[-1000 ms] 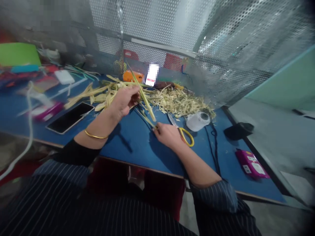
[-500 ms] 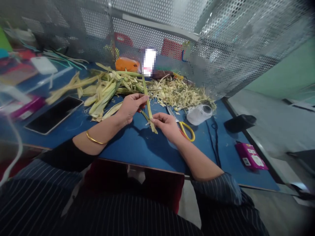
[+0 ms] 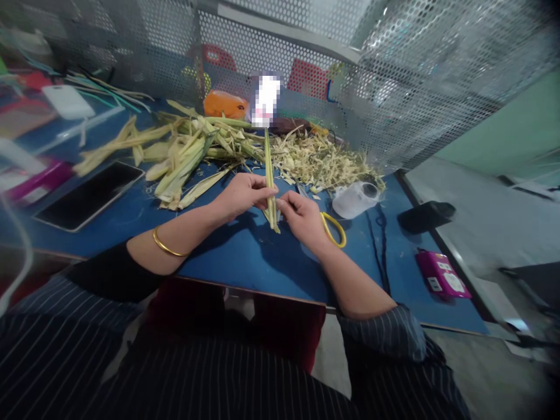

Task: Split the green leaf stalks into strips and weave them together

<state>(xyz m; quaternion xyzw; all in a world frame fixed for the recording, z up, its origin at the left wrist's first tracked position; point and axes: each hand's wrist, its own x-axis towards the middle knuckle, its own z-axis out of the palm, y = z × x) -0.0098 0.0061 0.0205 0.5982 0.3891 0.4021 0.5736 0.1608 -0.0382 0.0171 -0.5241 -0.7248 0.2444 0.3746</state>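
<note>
In the head view, the left hand (image 3: 242,195) pinches a bundled husk strip (image 3: 269,169) between thumb and fingers, over the front part of the blue table (image 3: 245,256). The strip points away from the body, its lower end just past the fingers. The right hand (image 3: 304,219) is beside that lower end, thumb and forefinger pressed together; whether they grip a strand there, I cannot tell. Beyond the left hand lies a pile of husks (image 3: 184,157), and right of it a heap of shreds (image 3: 324,160). An orange pack (image 3: 225,105) sits behind the husks. The scissors (image 3: 335,229) lie partly hidden by the right hand, their yellow handle showing, near a white roll (image 3: 356,200) on its side. Farther right are a black cord (image 3: 382,251), a black cylinder (image 3: 426,217) and a purple pack (image 3: 443,274). A dark phone (image 3: 90,195) lies on the left.
</note>
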